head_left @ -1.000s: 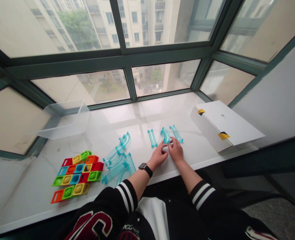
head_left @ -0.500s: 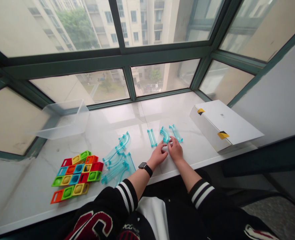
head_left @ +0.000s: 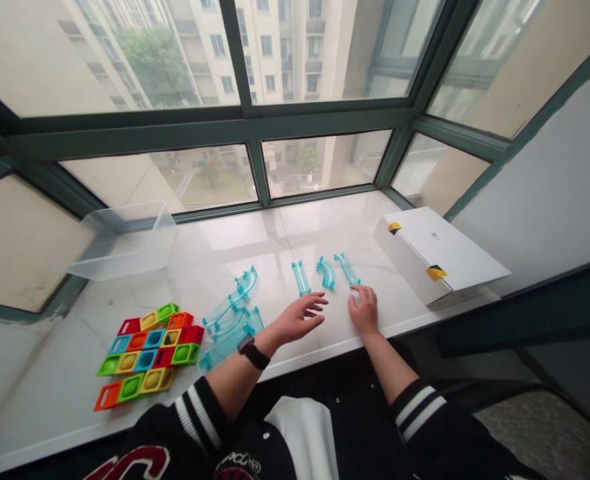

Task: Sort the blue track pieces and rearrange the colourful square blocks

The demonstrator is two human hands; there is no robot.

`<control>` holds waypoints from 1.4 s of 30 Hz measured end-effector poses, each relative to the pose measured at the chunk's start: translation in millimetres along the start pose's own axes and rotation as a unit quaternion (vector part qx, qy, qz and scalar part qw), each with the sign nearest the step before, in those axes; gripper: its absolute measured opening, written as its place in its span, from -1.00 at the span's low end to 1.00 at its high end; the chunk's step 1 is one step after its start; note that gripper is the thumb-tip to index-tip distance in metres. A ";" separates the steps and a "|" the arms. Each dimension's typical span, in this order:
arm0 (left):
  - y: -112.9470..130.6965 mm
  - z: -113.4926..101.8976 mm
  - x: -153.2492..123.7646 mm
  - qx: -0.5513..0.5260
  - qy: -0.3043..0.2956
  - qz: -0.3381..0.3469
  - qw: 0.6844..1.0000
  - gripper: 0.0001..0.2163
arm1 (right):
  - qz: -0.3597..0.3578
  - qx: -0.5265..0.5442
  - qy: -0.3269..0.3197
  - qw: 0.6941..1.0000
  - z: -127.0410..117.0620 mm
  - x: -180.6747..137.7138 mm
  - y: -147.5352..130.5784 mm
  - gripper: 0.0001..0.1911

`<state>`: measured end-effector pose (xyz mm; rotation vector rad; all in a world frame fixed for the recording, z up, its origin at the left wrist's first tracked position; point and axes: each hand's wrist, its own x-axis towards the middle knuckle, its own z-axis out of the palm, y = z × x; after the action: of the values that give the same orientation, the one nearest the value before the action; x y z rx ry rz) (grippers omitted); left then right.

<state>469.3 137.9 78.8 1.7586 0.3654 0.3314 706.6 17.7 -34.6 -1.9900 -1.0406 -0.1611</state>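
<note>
My left hand [head_left: 299, 317] hovers above the near part of the sill with its fingers apart, holding nothing. It is just in front of a straight clear-blue track piece [head_left: 301, 279]. My right hand [head_left: 363, 310] has thumb and forefinger apart. Its forefinger is at the near end of a slightly curved clear-blue track piece [head_left: 347, 268]; whether it touches I cannot tell. Between these two pieces lies a strongly curved clear-blue track piece [head_left: 326, 272]. More clear-blue track pieces [head_left: 225, 327] lie heaped to the left, partly behind my left forearm.
Red, yellow, green, orange and blue blocks [head_left: 145, 360] lie in rows on the left of the white sill [head_left: 255, 240]. Behind them stands a clear plastic bin [head_left: 125, 260]. A white box [head_left: 435, 250] with yellow-black tape is at the right, against the wall. Windows border the back.
My hands have drawn apart: the left moved left and away from the curved piece, the right slid right toward the right-hand piece. The curved piece now lies untouched.
</note>
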 end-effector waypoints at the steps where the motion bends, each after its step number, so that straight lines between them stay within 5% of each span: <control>1: 9.3 -13.7 -13.7 0.002 0.012 0.003 1.000 -0.65 | -0.008 -0.029 0.010 0.999 -3.0 -0.7 5.2 -0.68; 8: 16.9 -90.0 -128.3 0.010 0.209 -0.055 0.976 -0.65 | -0.012 -0.147 -0.041 0.988 3.6 -0.5 10.5 -0.56; 15: 1.5 -101.8 -212.7 -0.005 0.367 -0.109 0.924 -0.55 | 0.001 -0.189 -0.073 0.979 6.6 0.6 10.6 -0.51; 29: 2.6 -68.6 -229.8 -0.032 0.336 -0.111 0.935 -0.56 | 0.002 -0.240 -0.078 0.968 7.9 3.8 8.1 -0.48; 37: -8.5 -51.2 -228.7 -0.047 0.371 -0.113 0.920 -0.56 | -0.003 -0.231 -0.059 0.971 8.9 2.6 9.2 -0.48; 42: -21.5 -53.0 -223.7 -0.047 0.328 -0.122 0.936 -0.55 | -0.013 -0.215 -0.037 0.976 6.1 1.5 7.7 -0.42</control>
<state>242.7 96.0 63.3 1.4490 1.0195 0.7442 711.5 20.9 -42.5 -2.3850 -1.1537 -0.3541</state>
